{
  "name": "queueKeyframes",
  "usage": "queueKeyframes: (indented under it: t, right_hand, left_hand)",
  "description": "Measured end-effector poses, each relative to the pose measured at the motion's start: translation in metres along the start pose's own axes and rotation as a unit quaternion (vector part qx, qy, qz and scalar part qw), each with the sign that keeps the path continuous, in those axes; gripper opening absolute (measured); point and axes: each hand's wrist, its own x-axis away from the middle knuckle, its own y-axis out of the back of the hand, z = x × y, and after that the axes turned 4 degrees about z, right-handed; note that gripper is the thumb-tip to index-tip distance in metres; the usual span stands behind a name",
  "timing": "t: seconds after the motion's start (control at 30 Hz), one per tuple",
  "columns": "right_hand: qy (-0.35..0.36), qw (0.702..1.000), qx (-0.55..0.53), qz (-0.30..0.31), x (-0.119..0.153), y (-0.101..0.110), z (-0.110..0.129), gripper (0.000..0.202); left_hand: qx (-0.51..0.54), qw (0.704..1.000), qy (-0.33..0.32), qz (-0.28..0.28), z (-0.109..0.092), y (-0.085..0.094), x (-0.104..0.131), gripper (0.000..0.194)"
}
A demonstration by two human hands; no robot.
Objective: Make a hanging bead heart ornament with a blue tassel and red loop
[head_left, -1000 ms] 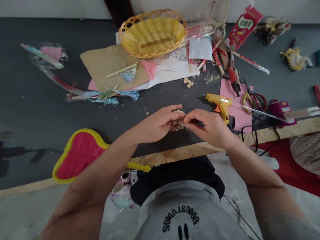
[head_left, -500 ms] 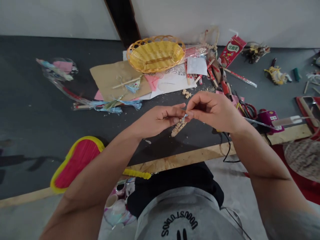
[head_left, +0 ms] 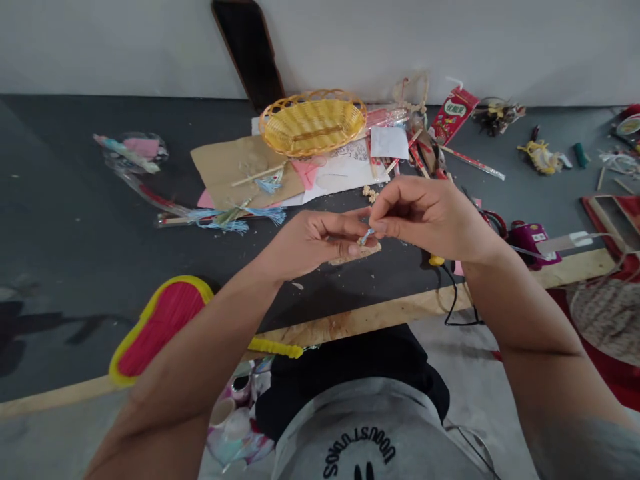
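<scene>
Between my hands is a small tan, ridged piece [head_left: 361, 255] with a light blue cord [head_left: 367, 235] at its upper end. My left hand [head_left: 317, 241] is closed on the tan piece with thumb and fingers, partly covering it. The thumb and forefinger of my right hand [head_left: 430, 215] pinch the blue cord right beside the left fingertips. A little cluster of tan beads or crumbs [head_left: 370, 193] lies on the dark table just beyond my hands.
A yellow woven basket [head_left: 314, 127] stands on papers at the back. Blue tassels [head_left: 265, 215] lie to the left, near a red heart-like shape with yellow edging [head_left: 165, 320]. Right are a red drink carton [head_left: 454, 115], a purple device [head_left: 533, 243] and cables [head_left: 453, 293].
The tan piece has swung from pointing down and left to lying nearly level under my left fingers. My right hand still pinches the cord. The camera view has shifted slightly.
</scene>
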Motion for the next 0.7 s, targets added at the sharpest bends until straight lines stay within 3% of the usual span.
queueKeyframes:
  t: [0.37, 0.7]
  right_hand:
    - [0.003, 0.999, -0.034, 0.034, 0.01, 0.001, 0.009, 0.006]
    - [0.03, 0.998, -0.021, 0.052, 0.016, 0.001, 0.017, 0.002]
  left_hand:
    - [0.092, 0.996, -0.004, -0.001, -0.005, -0.012, 0.005, 0.02]
    - [0.024, 0.999, -0.033, 0.022, -0.006, -0.018, 0.014, 0.019]
